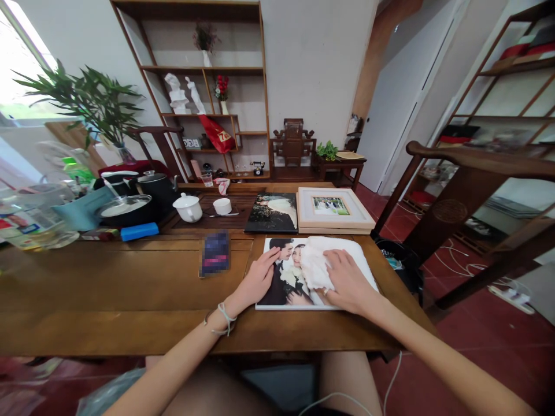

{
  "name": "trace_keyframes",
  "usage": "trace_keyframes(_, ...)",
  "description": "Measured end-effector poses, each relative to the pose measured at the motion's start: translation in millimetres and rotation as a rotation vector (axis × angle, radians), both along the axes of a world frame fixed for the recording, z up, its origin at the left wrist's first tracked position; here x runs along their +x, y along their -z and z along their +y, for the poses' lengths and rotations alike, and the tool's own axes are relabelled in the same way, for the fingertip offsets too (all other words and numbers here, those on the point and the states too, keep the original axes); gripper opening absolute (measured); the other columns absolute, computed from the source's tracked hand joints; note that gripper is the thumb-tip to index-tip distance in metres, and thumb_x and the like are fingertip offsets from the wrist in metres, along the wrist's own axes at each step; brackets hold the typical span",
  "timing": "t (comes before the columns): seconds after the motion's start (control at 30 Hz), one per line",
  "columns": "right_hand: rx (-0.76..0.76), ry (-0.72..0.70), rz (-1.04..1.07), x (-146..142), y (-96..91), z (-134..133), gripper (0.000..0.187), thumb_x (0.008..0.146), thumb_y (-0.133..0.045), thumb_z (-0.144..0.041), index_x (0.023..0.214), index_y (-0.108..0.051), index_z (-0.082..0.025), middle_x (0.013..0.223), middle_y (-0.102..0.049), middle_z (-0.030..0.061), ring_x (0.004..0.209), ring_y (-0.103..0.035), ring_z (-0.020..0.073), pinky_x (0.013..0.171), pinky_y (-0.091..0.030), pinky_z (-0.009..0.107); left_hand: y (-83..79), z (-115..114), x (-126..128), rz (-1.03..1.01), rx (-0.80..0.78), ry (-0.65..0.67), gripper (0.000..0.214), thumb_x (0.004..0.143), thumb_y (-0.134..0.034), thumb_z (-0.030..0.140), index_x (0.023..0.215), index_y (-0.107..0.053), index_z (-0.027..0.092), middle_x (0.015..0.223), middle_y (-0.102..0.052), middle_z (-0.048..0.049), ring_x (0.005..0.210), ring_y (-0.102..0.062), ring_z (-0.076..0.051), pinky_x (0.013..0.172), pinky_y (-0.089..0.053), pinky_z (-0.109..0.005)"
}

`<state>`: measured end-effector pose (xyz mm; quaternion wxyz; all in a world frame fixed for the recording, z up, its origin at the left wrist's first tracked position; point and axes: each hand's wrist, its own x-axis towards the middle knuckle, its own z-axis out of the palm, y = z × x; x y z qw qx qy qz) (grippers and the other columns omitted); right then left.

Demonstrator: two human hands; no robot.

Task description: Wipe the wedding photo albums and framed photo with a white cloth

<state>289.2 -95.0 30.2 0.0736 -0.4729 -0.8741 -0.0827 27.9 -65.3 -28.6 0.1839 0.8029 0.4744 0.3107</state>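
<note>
A wedding photo panel (288,289) lies flat near the front edge of the wooden table. My left hand (260,277) rests on its left side, fingers stretched out and holding nothing. Over the panel's right part, my right hand (349,281) presses a bunched white cloth (315,263) against the surface, its fingers curled onto the cloth. The cloth hides part of the picture. Just behind the panel are a dark photo panel (272,212) and a light wooden picture frame (336,209) with a small photo, side by side.
A pixelated dark phone-sized item (215,253) lies left of the panel. Farther left are a white lidded teapot (188,207), a white cup (222,206), a blue object (139,231) and a black kettle (152,190). A wooden chair (459,202) stands right of the table (130,329).
</note>
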Motion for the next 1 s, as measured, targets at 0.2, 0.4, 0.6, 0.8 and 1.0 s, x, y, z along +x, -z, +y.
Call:
trace_keyframes(0.2,0.008,0.072,0.021,10,4.6,34,0.033,0.085,-0.051,-0.035,0.098,-0.068,-0.010,0.126,-0.052,0.0194,0.114,-0.041,0.0340,0.101,-0.032,0.048,-1.8,-1,0,-0.002,-0.002,0.000,0.047,0.093,-0.031,0.017,0.136,-0.048,0.023,0.148,-0.044,-0.0062,0.139,-0.037,-0.021,0.115,-0.030,-0.047)
trace_keyframes(0.4,0.038,0.081,0.029,8,7.5,60,0.033,0.082,-0.051,-0.028,0.105,-0.065,-0.009,0.126,-0.052,0.0183,0.114,-0.040,0.0337,0.101,-0.031,0.049,-2.1,0,0,-0.007,0.005,0.007,0.048,0.092,-0.032,0.016,0.137,-0.047,0.023,0.148,-0.044,-0.0066,0.138,-0.039,-0.022,0.115,-0.031,-0.047)
trace_keyframes(0.6,0.010,0.012,0.014,-1,4.5,15,0.036,0.078,-0.054,-0.030,0.103,-0.067,-0.008,0.126,-0.051,0.0201,0.117,-0.038,0.0365,0.105,-0.028,0.052,-1.8,0,0,-0.006,-0.006,0.001,0.047,0.093,-0.031,0.017,0.136,-0.048,0.021,0.148,-0.043,-0.0080,0.138,-0.038,-0.022,0.116,-0.029,-0.047)
trace_keyframes(0.8,-0.101,-0.113,0.069,-8,-2.6,-45,0.052,0.073,-0.060,-0.031,0.121,-0.060,-0.012,0.132,-0.049,0.0180,0.124,-0.034,0.0382,0.108,-0.021,0.055,-2.5,-2,0,0.012,-0.042,0.000,0.047,0.094,-0.029,0.018,0.138,-0.045,0.021,0.150,-0.040,-0.0074,0.140,-0.034,-0.021,0.117,-0.026,-0.048)
trace_keyframes(1.0,-0.084,-0.077,0.110,6,-4.7,16,0.031,0.076,-0.058,-0.030,0.098,-0.067,-0.010,0.125,-0.052,0.0189,0.117,-0.040,0.0342,0.103,-0.030,0.048,-1.3,-1,0,-0.004,-0.030,-0.017,0.046,0.095,-0.029,0.019,0.137,-0.047,0.022,0.149,-0.041,-0.0071,0.139,-0.036,-0.021,0.116,-0.027,-0.048)
